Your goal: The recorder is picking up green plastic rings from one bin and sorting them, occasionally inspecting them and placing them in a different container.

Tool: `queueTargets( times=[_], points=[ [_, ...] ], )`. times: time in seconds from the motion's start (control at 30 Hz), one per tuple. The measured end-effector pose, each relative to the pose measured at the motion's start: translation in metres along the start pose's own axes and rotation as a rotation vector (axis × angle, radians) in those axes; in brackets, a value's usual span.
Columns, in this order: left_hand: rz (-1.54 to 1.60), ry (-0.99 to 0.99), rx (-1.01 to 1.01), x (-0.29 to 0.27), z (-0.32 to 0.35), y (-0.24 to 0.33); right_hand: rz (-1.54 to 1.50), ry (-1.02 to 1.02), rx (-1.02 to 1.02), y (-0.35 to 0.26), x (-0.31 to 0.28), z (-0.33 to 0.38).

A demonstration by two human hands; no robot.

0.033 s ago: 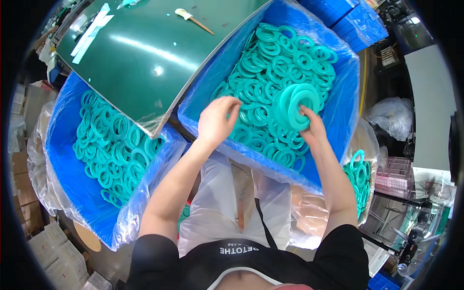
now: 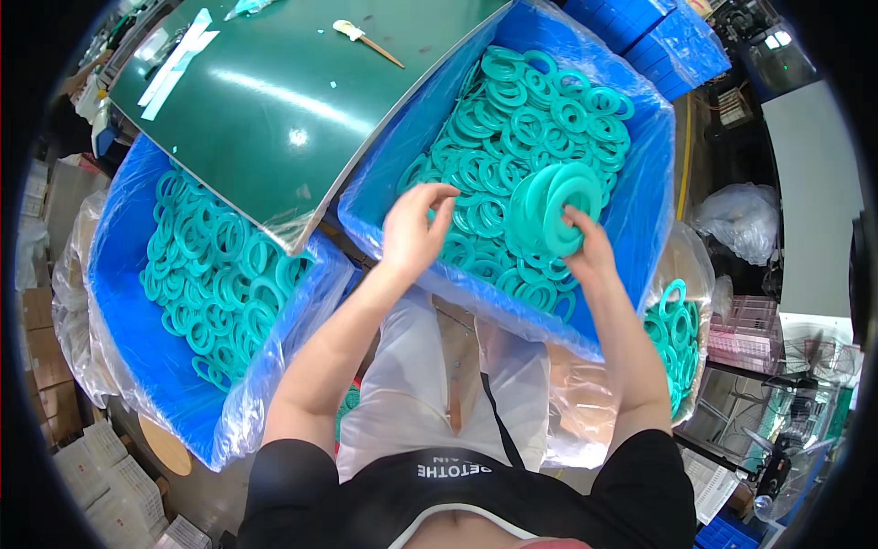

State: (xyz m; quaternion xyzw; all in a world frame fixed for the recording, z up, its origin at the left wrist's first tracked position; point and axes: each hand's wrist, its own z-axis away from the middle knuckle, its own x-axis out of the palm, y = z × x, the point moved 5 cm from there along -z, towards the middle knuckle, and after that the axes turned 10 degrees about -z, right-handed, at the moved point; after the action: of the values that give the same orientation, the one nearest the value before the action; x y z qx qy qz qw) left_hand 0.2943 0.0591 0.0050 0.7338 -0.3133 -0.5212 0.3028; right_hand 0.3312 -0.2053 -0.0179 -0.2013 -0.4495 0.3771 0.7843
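Observation:
My right hand (image 2: 590, 252) grips a bunch of flat teal rings (image 2: 574, 206) by their near right edge, thumb through the front ring's hole. The bunch is slightly fanned and hangs above many loose teal rings (image 2: 494, 174) in a blue plastic-lined bin (image 2: 645, 206). My left hand (image 2: 416, 229) hovers over the near left side of that bin, with fingers loosely curled. A small gap shows between thumb and forefinger, and nothing is seen in them.
Left of me stands another lined blue bin (image 2: 128, 302) of teal rings. A green-topped table (image 2: 247, 137) lies between the bins, with a wooden-handled brush (image 2: 366, 41) and white strips (image 2: 178, 64) on it. More rings (image 2: 672, 339) sit in a bag at right.
The held rings have tilted and fanned out a little, and my right hand has shifted slightly down. My left hand has moved slightly right.

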Motion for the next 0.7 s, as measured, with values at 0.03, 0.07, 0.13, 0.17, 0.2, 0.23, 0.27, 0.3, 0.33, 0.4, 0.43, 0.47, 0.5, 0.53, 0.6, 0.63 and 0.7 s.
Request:
queueTargets(
  times=[0.03,0.07,0.13,0.17,0.2,0.23,0.27,0.3,0.33,0.4,0.43,0.47,0.5,0.53,0.6,0.63,0.7],
  points=[
    [0.213,-0.01,-0.032,0.008,0.017,0.011,-0.024,0.002,-0.003,0.002,0.011,0.035],
    [0.385,-0.239,-0.114,0.01,0.035,0.039,-0.032,0.007,-0.017,0.006,0.0,0.057],
    [0.779,-0.442,-0.25,0.005,0.086,0.088,-0.025,-0.198,0.048,0.031,-0.017,0.101],
    [0.774,-0.45,-0.256,-0.004,0.11,0.099,-0.034,-0.192,0.052,0.04,-0.02,0.126],
    [0.721,-0.447,-0.226,-0.012,0.131,0.108,0.052,-0.164,0.024,0.047,-0.022,0.15],
    [0.669,-0.444,-0.198,-0.02,0.151,0.115,0.137,-0.135,0.0,0.056,-0.024,0.173],
    [0.664,-0.45,-0.202,-0.027,0.17,0.12,0.13,-0.131,0.003,0.069,-0.032,0.191],
    [0.708,-0.56,-0.217,-0.026,0.191,0.124,0.282,-0.116,-0.138,0.08,-0.046,0.205],
    [0.751,-0.668,-0.234,-0.024,0.214,0.129,0.435,-0.101,-0.277,0.09,-0.06,0.219],
    [0.869,-0.734,-0.32,-0.021,0.255,0.13,0.364,-0.306,-0.204,0.113,-0.067,0.245],
    [0.88,-0.724,-0.36,-0.021,0.272,0.129,0.358,-0.309,-0.21,0.125,-0.072,0.259],
    [0.89,-0.716,-0.396,-0.023,0.285,0.13,0.351,-0.311,-0.219,0.133,-0.073,0.273],
    [0.86,-0.725,-0.416,-0.028,0.295,0.127,0.342,-0.308,-0.217,0.135,-0.076,0.287],
    [0.853,-0.731,-0.419,-0.032,0.304,0.127,0.182,-0.318,-0.089,0.139,-0.079,0.3],
    [0.813,-0.676,-0.516,-0.041,0.317,0.129,0.018,-0.324,0.036,0.145,-0.09,0.318],
    [0.867,-0.683,-0.578,-0.044,0.324,0.134,0.147,-0.293,0.008,0.147,-0.103,0.32],
    [0.827,-0.746,-0.537,-0.043,0.339,0.142,0.275,-0.29,-0.007,0.148,-0.116,0.332]
  ],
)
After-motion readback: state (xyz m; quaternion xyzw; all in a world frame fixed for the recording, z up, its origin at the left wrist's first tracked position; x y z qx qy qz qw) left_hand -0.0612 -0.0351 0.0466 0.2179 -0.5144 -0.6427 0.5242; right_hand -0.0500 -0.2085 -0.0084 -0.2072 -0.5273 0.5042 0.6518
